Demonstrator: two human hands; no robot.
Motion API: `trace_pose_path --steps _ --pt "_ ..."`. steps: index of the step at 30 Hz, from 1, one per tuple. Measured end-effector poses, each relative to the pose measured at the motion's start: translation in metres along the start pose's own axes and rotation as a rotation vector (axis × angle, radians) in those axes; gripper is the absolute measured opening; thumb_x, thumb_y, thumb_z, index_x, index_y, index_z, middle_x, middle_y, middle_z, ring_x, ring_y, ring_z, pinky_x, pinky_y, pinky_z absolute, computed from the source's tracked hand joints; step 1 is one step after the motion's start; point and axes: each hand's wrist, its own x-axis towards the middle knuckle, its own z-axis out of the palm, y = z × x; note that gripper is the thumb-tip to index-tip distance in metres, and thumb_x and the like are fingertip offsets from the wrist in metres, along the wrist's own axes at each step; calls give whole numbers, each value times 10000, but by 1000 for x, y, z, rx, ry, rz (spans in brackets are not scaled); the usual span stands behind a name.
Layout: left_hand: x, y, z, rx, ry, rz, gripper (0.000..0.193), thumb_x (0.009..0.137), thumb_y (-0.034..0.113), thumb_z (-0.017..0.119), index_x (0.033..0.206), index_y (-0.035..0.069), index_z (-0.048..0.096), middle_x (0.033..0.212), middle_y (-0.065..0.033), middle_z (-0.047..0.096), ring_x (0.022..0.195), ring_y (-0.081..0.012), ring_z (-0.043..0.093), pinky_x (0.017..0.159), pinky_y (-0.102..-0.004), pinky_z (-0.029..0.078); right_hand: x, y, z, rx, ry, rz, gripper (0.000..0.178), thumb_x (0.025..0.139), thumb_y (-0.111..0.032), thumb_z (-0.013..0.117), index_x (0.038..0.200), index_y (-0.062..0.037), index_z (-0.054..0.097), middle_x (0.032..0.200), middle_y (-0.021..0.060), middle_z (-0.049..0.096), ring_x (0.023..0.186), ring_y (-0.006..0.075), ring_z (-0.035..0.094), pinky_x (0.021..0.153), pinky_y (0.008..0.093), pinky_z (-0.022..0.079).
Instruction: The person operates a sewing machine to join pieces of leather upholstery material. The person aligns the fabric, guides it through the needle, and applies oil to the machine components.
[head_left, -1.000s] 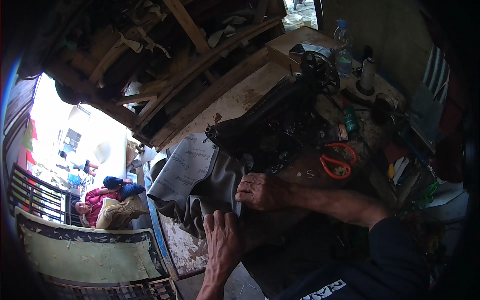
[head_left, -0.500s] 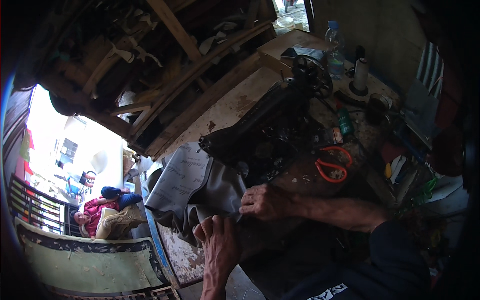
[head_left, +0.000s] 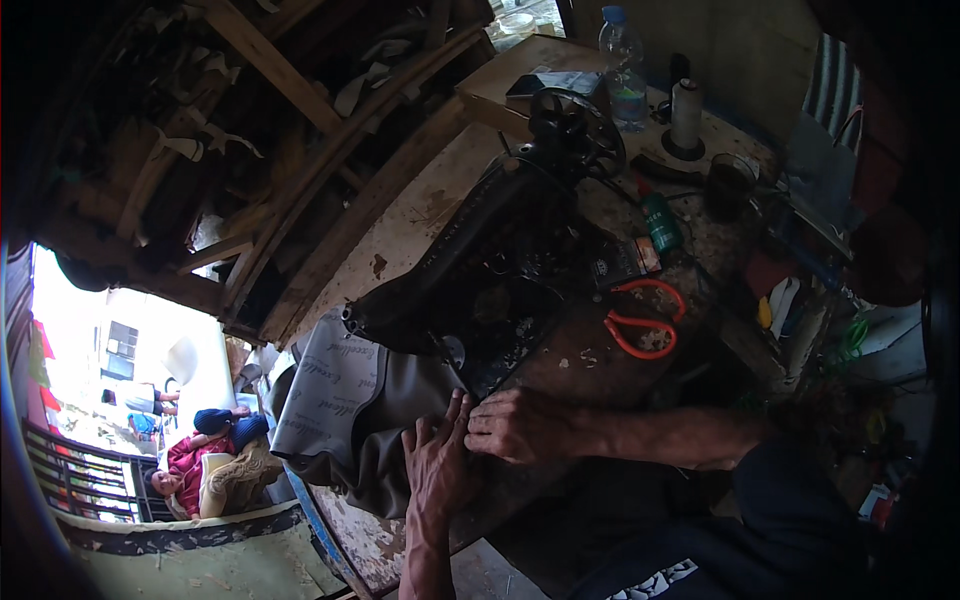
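Note:
A black sewing machine stands on the worn table, its head end toward the left. Grey-brown upholstery sheet with a pale printed backing lies bunched under and left of that end. My left hand rests on the sheet near the needle area, its fingers stretched forward. Close against it, my right hand has its fingers curled in and pinches the sheet's edge; the fingertips are partly hidden. Orange-handled scissors lie on the table beyond my right forearm.
Behind the machine's handwheel stand a plastic bottle, a white thread spool and a glass of dark liquid. A green bottle is nearer. Wooden framing rises at far left. Outside, a person in red reclines.
My left hand has moved forward and closer to my right, its fingers straightening on the sheet. The sheet's near part sits lower and more bunched. The whole view has shifted slightly.

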Motion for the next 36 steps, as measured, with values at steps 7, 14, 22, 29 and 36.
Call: trace_pose_path --steps 7,14,22,29,36 --pt "2 -15 -3 -125 44 56 656 806 152 755 1458 165 692 1566 -53 622 1181 -300 593 1029 -433 413 0 13 -31 251 30 223 177 1005 -197 667 969 -45 750 975 167 759 959 346 749 848 465 607" --pt "5 6 -11 -45 22 100 515 904 127 660 1415 155 708 1522 -60 656 1145 -305 606 1000 -450 427 47 74 -65 -151 -61 587 188 1016 -216 685 1075 -55 762 947 138 756 923 366 755 820 462 615" --pt "-5 14 -2 49 132 84 555 869 122 661 1420 59 656 1540 -102 613 1165 -325 599 1003 -481 424 -43 37 -181 -996 573 1009 364 993 -294 730 1269 -61 686 1185 184 728 1113 379 693 928 512 556" --pt "-9 13 3 51 201 92 600 847 92 669 1445 64 638 1543 -102 609 1151 -319 581 976 -460 416 -78 69 -191 -796 195 1366 627 991 -425 732 1419 11 595 1253 248 691 1170 443 654 1008 540 521" --pt "-16 4 10 96 172 73 593 861 114 656 1452 65 634 1545 -98 604 1134 -315 585 970 -459 424 -43 -8 -163 -353 923 623 510 988 -279 753 1376 13 597 1172 216 694 1131 308 698 912 453 585"
